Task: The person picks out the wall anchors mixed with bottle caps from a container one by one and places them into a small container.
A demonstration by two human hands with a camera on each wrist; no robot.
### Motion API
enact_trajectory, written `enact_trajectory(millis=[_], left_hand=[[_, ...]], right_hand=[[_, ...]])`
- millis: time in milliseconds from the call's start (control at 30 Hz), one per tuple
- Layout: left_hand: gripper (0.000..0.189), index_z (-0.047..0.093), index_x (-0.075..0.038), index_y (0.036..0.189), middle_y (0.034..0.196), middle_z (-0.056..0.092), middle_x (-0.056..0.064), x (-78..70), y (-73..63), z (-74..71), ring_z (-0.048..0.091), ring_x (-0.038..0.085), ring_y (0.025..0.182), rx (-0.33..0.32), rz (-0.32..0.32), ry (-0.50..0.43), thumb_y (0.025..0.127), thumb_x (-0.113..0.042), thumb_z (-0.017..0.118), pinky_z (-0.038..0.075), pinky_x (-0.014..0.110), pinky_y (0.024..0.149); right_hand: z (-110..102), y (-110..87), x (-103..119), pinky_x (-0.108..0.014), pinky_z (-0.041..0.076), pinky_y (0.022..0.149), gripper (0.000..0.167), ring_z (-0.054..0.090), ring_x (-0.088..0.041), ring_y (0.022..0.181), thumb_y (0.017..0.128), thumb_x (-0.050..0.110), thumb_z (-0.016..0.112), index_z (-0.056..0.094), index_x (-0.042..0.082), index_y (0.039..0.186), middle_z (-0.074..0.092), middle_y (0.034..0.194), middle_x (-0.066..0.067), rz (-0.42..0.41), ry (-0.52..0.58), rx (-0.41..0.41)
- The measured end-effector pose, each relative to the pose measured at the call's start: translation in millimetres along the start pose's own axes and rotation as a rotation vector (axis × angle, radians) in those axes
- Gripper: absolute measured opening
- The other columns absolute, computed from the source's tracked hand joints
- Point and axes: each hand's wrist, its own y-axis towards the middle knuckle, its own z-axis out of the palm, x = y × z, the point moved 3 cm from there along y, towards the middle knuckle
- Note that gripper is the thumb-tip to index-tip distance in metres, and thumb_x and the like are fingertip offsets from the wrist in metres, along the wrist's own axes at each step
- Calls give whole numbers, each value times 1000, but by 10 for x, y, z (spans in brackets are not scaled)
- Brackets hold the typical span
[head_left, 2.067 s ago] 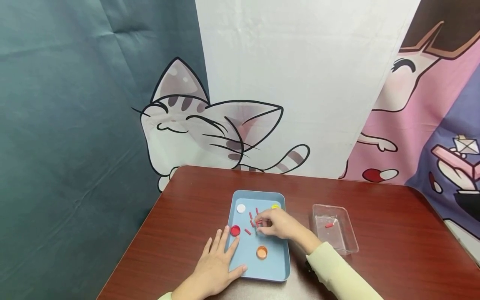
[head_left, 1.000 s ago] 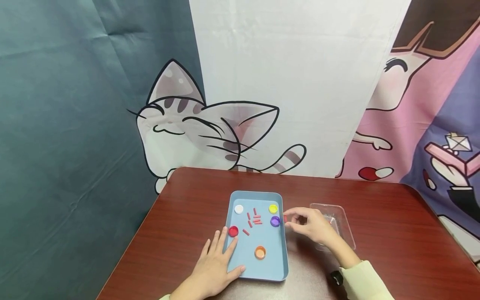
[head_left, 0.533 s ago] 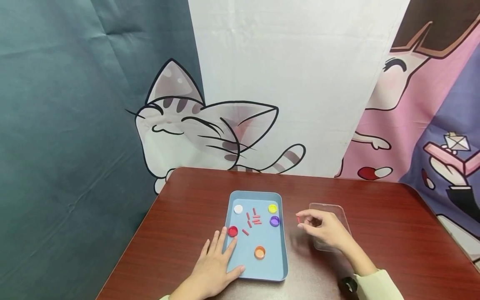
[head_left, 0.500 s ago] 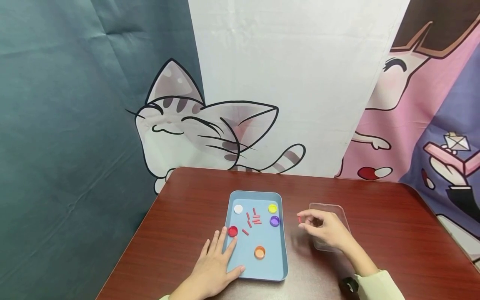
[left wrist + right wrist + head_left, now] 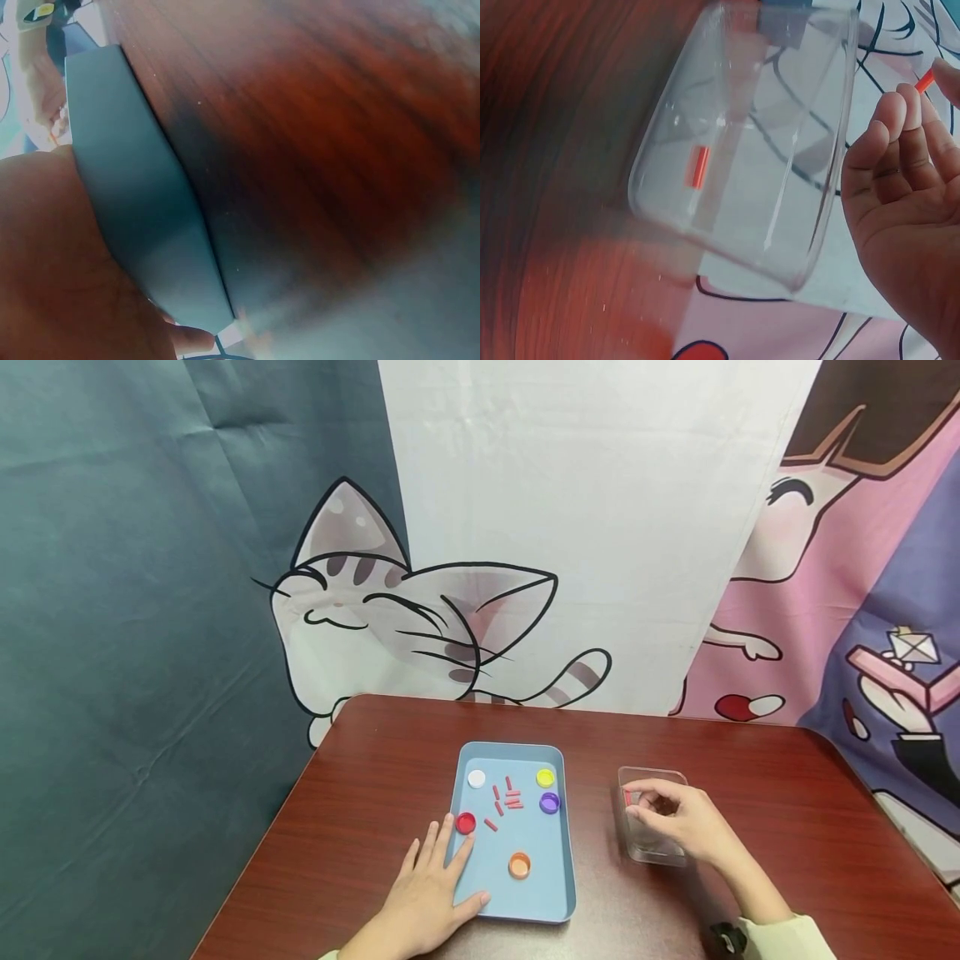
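My left hand (image 5: 426,887) lies with straight, spread fingers on the left rim of a blue tray (image 5: 551,893). My right hand (image 5: 686,817) pinches a short red stick (image 5: 627,797) between thumb and fingertip, above the left side of a clear plastic box (image 5: 660,857). Another red stick (image 5: 700,166) lies on the bottom of that box in the right wrist view. Several similar red sticks (image 5: 513,802) are scattered in the tray's upper middle. In the left wrist view, my left hand (image 5: 67,262) touches the tray's outer wall (image 5: 142,180).
Small round caps lie in the tray: white (image 5: 476,779), yellow (image 5: 545,778), purple (image 5: 550,802), red (image 5: 465,823) and orange (image 5: 519,865). The tray and box stand apart on a brown wooden table (image 5: 405,752). A printed curtain (image 5: 480,527) hangs behind.
My right hand has picked up a red stick among those in the tray and carried it right, over the clear box. The purple cap it covered shows again. My left hand stays in place.
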Motion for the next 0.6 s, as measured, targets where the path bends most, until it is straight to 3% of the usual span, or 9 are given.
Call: enact_trajectory(millis=[600], left_hand=[[82,38,-20,158,169,14,17,-10,-9,-18,15,43,153,9,-7,-7,94,-71,48,19,66,117]], right_hand=[[-243,-155,-205,-21,45,56,26,59,-6,67,86,4,80,73,6,111,68,77,2,124,0,-34]])
